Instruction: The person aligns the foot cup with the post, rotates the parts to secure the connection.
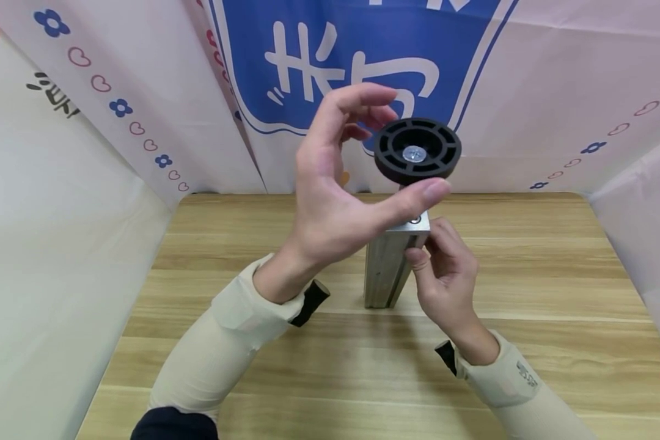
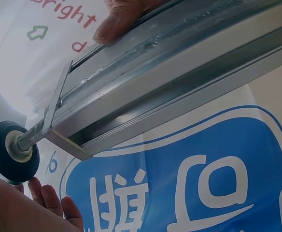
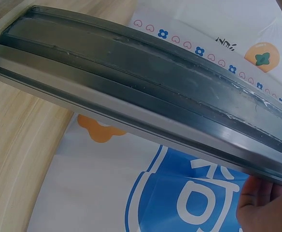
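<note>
Foot (image 1: 418,142), black, round: above metal post (image 1: 384,275), on threaded rod (image 2: 32,134). Left hand (image 1: 330,198): spread wide about foot, thumb at rim. Right hand (image 1: 448,278): gripping post near top. Possible fault: sideways push on foot, toppling post.

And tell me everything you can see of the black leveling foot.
The leveling foot is a round black disc, plastic or rubber by its look, with ribbed openings ringing a recessed centre and silvery screw end. It faces up; below, a nut and threaded metal stem join it to the end plate of the upright aluminium extrusion. The left hand curves around it, thumb at the near rim; contact is unclear.
</note>
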Action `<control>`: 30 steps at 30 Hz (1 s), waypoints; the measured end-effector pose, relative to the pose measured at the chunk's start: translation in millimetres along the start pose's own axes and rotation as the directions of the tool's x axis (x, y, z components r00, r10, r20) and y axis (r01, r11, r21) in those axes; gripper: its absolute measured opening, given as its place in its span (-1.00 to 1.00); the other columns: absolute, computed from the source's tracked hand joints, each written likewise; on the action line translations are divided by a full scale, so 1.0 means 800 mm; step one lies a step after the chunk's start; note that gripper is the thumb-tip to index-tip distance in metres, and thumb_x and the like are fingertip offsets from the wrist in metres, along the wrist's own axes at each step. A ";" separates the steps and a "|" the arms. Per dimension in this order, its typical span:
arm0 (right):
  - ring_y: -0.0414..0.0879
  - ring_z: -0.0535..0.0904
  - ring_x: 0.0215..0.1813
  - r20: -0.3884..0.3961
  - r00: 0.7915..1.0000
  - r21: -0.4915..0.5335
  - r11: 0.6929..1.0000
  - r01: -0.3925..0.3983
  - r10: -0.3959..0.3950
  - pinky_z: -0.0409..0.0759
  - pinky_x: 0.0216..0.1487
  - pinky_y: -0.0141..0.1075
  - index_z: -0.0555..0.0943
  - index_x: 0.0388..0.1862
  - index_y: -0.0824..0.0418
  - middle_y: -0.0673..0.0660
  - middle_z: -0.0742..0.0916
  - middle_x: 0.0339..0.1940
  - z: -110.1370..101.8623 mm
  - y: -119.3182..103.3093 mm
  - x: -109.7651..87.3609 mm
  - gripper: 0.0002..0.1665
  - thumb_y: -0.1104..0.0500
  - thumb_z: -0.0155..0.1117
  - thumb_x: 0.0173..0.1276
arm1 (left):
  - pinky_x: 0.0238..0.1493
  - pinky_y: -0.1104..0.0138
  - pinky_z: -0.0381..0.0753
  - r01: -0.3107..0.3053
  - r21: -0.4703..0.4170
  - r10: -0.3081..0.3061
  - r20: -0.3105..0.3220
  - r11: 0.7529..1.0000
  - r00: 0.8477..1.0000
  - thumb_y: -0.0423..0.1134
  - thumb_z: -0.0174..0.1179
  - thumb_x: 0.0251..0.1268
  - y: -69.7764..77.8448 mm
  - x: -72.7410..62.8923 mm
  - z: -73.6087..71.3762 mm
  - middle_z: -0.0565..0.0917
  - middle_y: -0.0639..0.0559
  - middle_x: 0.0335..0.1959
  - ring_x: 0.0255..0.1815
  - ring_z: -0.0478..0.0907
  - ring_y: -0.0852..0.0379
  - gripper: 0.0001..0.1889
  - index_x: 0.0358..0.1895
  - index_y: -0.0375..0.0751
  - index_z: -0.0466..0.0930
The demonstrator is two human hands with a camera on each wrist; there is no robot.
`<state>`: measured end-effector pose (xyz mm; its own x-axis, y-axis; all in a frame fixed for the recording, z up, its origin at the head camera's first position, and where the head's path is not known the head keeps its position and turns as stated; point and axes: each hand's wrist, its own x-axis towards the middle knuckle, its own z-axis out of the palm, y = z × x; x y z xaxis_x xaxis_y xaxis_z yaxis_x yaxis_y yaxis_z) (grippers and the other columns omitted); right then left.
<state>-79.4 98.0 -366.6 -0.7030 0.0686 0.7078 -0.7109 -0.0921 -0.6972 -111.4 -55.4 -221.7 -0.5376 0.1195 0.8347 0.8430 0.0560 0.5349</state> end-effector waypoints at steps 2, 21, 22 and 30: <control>-0.18 0.44 -0.20 0.000 1.000 0.001 1.000 -0.002 0.002 0.49 -0.19 -0.44 0.59 -0.12 0.66 -0.01 0.59 -0.24 0.000 0.000 0.000 -0.41 0.04 0.36 0.46 | 0.09 0.26 0.47 0.002 -0.003 -0.002 -0.002 1.000 1.000 -0.37 0.63 -0.23 0.000 0.000 0.000 0.64 -0.34 0.00 0.03 0.55 0.12 -0.22 0.15 -0.61 0.48; -0.18 0.43 -0.23 -0.003 1.000 -0.008 1.000 -0.001 0.001 0.47 -0.23 -0.45 0.60 -0.15 0.64 0.01 0.56 -0.29 0.002 -0.001 0.000 -0.42 0.03 0.36 0.47 | 0.10 0.23 0.46 0.031 -0.173 -0.026 0.029 0.984 0.999 -0.27 0.28 0.09 -0.005 -0.004 -0.002 0.72 -0.49 0.03 0.05 0.71 -0.15 -0.43 0.10 -0.65 0.40; -0.18 0.43 -0.23 -0.003 1.000 -0.011 1.000 -0.003 0.003 0.47 -0.23 -0.45 0.60 -0.15 0.64 0.01 0.56 -0.29 0.002 -0.001 0.000 -0.43 0.03 0.36 0.47 | 0.09 0.23 0.46 0.034 -0.178 -0.029 0.030 0.983 0.999 -0.27 0.25 0.11 -0.005 -0.005 -0.001 0.72 -0.50 0.04 0.05 0.72 -0.17 -0.44 0.10 -0.66 0.40; -0.18 0.43 -0.23 -0.004 1.000 -0.026 1.000 -0.007 0.007 0.47 -0.24 -0.45 0.61 -0.13 0.64 0.00 0.57 -0.28 0.002 -0.001 0.000 -0.42 0.02 0.35 0.48 | 0.13 0.19 0.51 0.043 -0.202 -0.035 0.045 0.978 0.998 -0.25 0.09 0.21 -0.006 -0.008 0.001 0.69 -0.57 0.08 0.04 0.72 -0.23 -0.46 0.10 -0.70 0.38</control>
<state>-78.6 96.7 -365.7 -0.7082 0.0723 0.7023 -0.7060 -0.0670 -0.7050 -112.2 -55.9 -229.7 -0.5651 0.1624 0.8089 0.7982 -0.1402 0.5858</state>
